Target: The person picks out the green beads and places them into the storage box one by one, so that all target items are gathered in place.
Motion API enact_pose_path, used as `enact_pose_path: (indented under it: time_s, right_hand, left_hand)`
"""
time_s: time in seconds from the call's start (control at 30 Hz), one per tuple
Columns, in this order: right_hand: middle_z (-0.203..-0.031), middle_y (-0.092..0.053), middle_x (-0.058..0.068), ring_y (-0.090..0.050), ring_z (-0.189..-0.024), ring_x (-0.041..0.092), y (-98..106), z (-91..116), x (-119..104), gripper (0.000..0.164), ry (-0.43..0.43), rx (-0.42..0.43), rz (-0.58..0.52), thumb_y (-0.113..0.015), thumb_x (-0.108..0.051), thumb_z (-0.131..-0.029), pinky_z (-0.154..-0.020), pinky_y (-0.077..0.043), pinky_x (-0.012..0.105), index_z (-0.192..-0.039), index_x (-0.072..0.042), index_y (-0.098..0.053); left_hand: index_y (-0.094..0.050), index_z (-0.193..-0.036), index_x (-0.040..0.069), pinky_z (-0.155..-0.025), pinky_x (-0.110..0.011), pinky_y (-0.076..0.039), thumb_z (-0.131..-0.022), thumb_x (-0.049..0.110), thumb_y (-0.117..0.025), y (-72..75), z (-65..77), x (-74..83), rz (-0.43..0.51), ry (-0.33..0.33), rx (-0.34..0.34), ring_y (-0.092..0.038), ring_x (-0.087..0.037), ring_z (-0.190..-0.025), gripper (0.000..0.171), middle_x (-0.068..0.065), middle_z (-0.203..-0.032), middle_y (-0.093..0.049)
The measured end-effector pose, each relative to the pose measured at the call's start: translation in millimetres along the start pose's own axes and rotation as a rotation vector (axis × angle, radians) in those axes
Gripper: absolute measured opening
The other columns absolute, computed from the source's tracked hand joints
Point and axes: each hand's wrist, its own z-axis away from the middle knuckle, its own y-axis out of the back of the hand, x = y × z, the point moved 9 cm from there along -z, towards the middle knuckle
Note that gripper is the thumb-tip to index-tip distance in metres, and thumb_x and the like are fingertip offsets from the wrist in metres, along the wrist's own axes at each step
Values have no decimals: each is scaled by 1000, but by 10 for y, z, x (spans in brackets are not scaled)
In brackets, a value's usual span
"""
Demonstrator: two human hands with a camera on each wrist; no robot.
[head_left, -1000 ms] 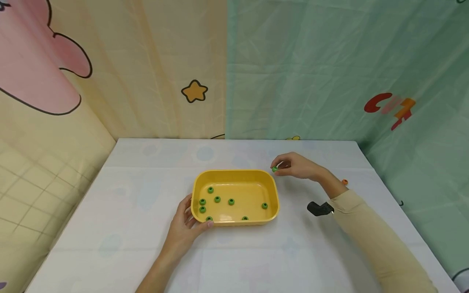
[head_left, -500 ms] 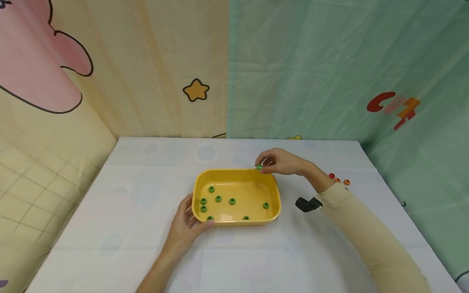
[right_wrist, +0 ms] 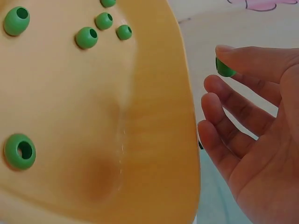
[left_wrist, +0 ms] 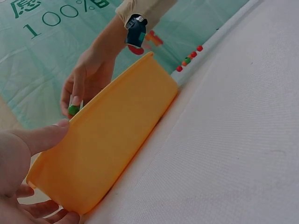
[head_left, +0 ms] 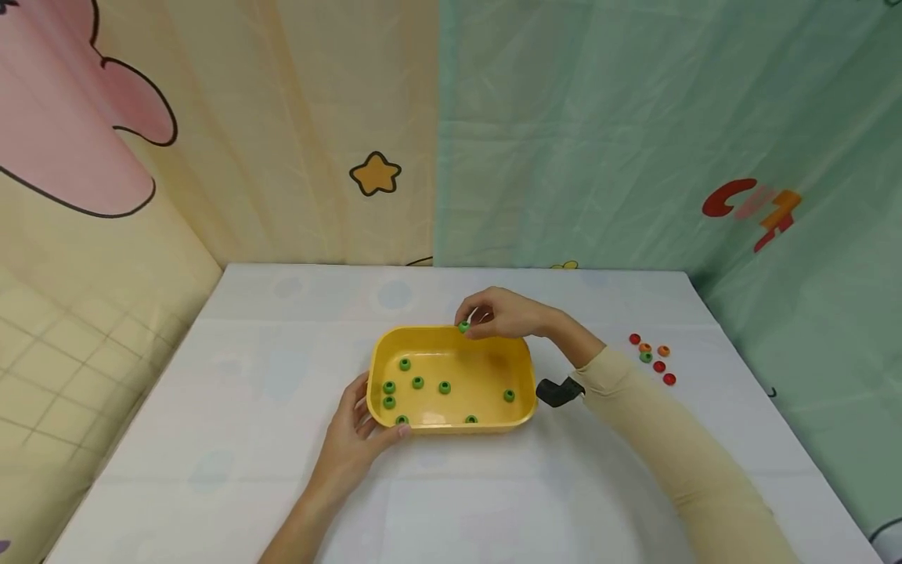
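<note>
My right hand [head_left: 503, 313] pinches a green bead [right_wrist: 225, 68] between thumb and index finger, above the far rim of a yellow tray [head_left: 486, 360]. The other fingers of that hand are loosely bent in the right wrist view. At the tray's near left corner my left hand [head_left: 352, 435] grips the wall, its thumb [left_wrist: 46, 136] over the rim and its fingers against the outer side. Inside the tray lie several green beads, among them one at the right [head_left: 509, 395] and one near the middle [head_left: 445, 387]. Each has a hole through it.
To the right on the white table [head_left: 232, 439] lies a small group of loose beads: red [head_left: 669, 379], orange [head_left: 664, 351] and one green [head_left: 645, 357]. A black device [head_left: 559, 392] is worn at my right wrist. Printed curtains [head_left: 564, 141] stand behind and beside the table.
My right hand has moved left with the green bead, from beyond the tray's right corner to over its far rim. The loose beads at the right have come into view. My left hand keeps its grip.
</note>
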Motion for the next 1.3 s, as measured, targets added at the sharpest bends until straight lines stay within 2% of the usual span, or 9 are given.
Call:
enact_pose_path:
  time_s: [0.17, 0.4, 0.63, 1.0, 1.3]
  right_hand:
    - [-111, -70, 12, -66, -97, 22, -98, -125, -109, 21, 56, -26, 16, -71, -8, -99, -95, -57, 34, -117, 3, -70]
    - [-114, -70, 15, -67, -99, 21, -222, -290, -274, 22, 129, -46, 42, -72, -7, -98, -96, -57, 32, -118, 4, -70]
    - [-118, -68, 20, -66, -102, 22, -290, -350, -295, 24, 128, -59, 66, -72, -5, -98, -97, -56, 33, -120, 5, -70]
    - [-118, -69, 17, -66, -102, 20, -164, -236, -136, 23, 67, -28, 55, -73, -7, -97, -97, -56, 31, -118, 3, -71]
    - [-115, -69, 14, -65, -99, 24, -2, -29, -11, 20, -1, 15, 35, -72, -6, -98, -96, -57, 35, -116, 1, -72]
  left_hand:
    - [-24, -162, 14, -115, -35, -40, -85, 13, -88, -2, 5, -13, -4, 11, 2, -40, -32, -144, 100, -12, -162, -31]
    - [-24, -162, 14, -115, -35, -40, -86, 14, -88, -19, -1, -12, -15, 11, -1, -40, -32, -144, 99, -13, -163, -30]
    - [-25, -162, 14, -115, -36, -40, -86, 12, -87, -21, -9, -12, 0, 6, -4, -41, -32, -144, 98, -13, -162, -30]
    - [-24, -162, 14, -115, -34, -41, -86, 13, -87, -14, -11, 3, 0, 11, -3, -40, -32, -144, 99, -13, -162, -30]
    - [-24, -162, 14, -114, -33, -41, -85, 12, -88, -16, 6, 11, -4, 12, 3, -41, -31, -144, 100, -12, -162, -31]
